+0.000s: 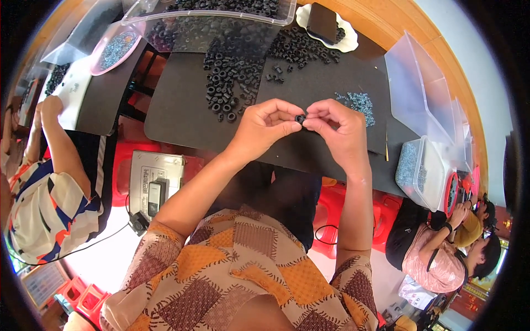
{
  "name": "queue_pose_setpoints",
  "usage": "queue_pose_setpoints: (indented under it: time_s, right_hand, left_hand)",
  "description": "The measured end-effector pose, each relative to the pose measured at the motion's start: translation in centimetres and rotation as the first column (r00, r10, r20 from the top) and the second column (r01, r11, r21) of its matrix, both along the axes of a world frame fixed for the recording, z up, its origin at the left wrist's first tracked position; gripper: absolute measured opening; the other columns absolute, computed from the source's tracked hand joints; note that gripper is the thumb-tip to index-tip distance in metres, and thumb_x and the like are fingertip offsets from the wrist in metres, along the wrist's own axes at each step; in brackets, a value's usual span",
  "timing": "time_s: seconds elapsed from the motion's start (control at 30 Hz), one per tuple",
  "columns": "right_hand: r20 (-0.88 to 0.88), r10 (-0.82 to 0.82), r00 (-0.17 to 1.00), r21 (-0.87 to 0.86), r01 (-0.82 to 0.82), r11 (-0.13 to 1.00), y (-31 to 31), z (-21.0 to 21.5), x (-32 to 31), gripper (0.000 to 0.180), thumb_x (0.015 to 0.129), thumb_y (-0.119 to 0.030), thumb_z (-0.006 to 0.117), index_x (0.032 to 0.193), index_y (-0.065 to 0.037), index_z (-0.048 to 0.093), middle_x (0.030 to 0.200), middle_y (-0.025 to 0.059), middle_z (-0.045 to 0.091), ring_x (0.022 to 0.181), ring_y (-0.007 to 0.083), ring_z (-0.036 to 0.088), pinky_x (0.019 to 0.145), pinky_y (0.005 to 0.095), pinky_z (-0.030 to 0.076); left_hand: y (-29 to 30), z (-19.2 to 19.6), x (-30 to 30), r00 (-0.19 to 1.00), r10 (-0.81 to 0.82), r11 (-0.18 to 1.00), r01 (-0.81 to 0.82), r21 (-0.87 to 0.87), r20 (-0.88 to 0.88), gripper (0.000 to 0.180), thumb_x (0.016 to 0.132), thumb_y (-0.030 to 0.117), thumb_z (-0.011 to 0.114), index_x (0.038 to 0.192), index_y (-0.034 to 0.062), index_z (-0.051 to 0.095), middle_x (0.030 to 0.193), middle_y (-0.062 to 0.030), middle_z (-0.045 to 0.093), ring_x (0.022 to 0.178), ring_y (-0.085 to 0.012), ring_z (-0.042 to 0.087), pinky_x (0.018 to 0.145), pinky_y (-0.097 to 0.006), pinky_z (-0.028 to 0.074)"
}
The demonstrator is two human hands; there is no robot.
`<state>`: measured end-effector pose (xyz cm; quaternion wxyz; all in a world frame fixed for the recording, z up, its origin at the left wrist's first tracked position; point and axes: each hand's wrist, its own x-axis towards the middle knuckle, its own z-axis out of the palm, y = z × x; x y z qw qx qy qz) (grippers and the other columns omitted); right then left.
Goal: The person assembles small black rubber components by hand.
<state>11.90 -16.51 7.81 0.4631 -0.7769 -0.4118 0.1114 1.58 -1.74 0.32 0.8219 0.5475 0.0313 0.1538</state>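
A small black ring-shaped part (300,118) is held up over the front of the dark table. My left hand (264,126) pinches it from the left between thumb and fingers. From the other side, my right hand (341,128) has thumb and fingertips closed at the part's right edge; whether a smaller piece sits between them is hidden. Beyond my left hand spreads a heap of similar black parts (226,83). A pile of small bluish metal pieces (359,105), which look like springs, lies just past my right hand.
A clear bin (210,17) of black parts stands at the back. A white scalloped dish (348,36) carries a dark box-shaped object (322,23). On the right are a thin brass-coloured stick (387,146), a clear tub (411,165) of bluish pieces and an upright clear bin (417,83). People sit on both sides.
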Motion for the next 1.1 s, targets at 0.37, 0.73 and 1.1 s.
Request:
queue_pose_setpoints:
  time_s: [0.37,0.73,1.1]
  right_hand:
    - [-0.597,0.194,0.778,0.032,-0.219,0.975,2.0,-0.9,5.0,0.016,0.082,-0.007,0.071,0.097,-0.002,0.066,0.079,0.0020,0.065,0.065,0.0085,0.060,0.058,0.0223,0.048]
    - [0.559,-0.069,0.826,-0.197,0.213,0.957,8.3,-4.8,6.8,0.012,0.085,-0.014,0.067,0.094,-0.005,0.069,0.085,0.0138,0.067,0.078,0.0315,0.066,0.069,0.0400,0.051]
    - [-0.054,-0.043,0.998,-0.009,0.042,0.999,4.3,-4.4,6.8,0.011,0.084,-0.004,0.069,0.093,-0.001,0.063,0.080,0.0027,0.065,0.073,0.0095,0.063,0.065,0.0256,0.049]
  left_hand:
    - [0.3,-0.8,-0.5,0.996,-0.079,0.956,0.084,-0.280,0.028,0.028,0.089,0.001,0.068,0.116,-0.0009,0.060,0.107,-0.0073,0.065,0.097,-0.0154,0.066,0.088,-0.027,0.053]
    - [0.7,-0.7,-0.6,0.994,-0.093,0.896,0.105,-0.431,0.050,0.030,0.090,-0.002,0.064,0.119,0.0010,0.058,0.116,-0.0083,0.062,0.108,-0.0205,0.064,0.091,-0.029,0.053]
    - [0.5,-0.9,-0.4,0.994,-0.080,0.882,0.102,-0.461,0.068,0.026,0.091,0.000,0.064,0.116,0.0017,0.059,0.116,-0.0088,0.062,0.108,-0.0212,0.064,0.093,-0.031,0.052]
